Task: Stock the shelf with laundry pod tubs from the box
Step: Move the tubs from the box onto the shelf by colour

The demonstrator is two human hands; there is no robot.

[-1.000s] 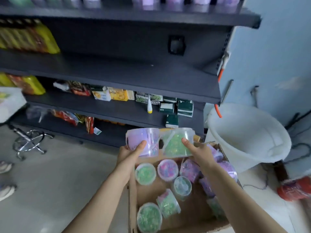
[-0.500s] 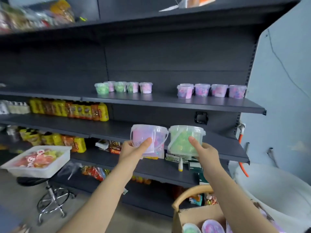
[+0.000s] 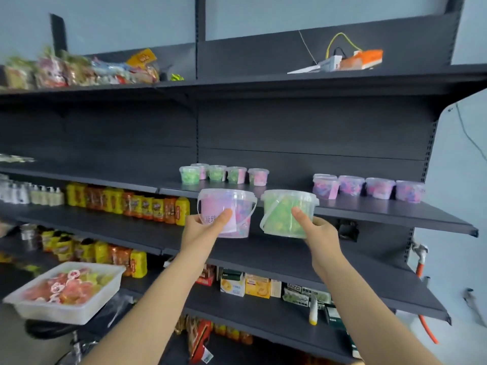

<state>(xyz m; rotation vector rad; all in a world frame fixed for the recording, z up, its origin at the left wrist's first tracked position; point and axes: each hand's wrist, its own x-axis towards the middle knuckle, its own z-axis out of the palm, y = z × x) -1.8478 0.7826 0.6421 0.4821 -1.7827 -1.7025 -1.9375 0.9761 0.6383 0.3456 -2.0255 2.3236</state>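
Observation:
My left hand [image 3: 204, 230] grips a clear tub of pink and purple pods [image 3: 228, 206], thumb across its label. Beside it, my right hand [image 3: 317, 234] grips a clear tub of green pods [image 3: 282, 209]. Both tubs are upright, held side by side in front of the dark shelf [image 3: 369, 210]. On that shelf stand several green and pink tubs [image 3: 224, 174] in the middle and several purple tubs [image 3: 369, 187] to the right. The box is out of view.
Yellow and orange bottles [image 3: 131, 202] fill the shelf below at left. A white tray of wrapped sweets [image 3: 66, 291] sits on a stool at lower left. Small boxes [image 3: 247, 285] line a lower shelf. Snack bags [image 3: 79, 71] lie on the top shelf.
Both hands have lifted the two tubs from over the box up to shelf height. My view has risen with them, so the box has dropped out of sight.

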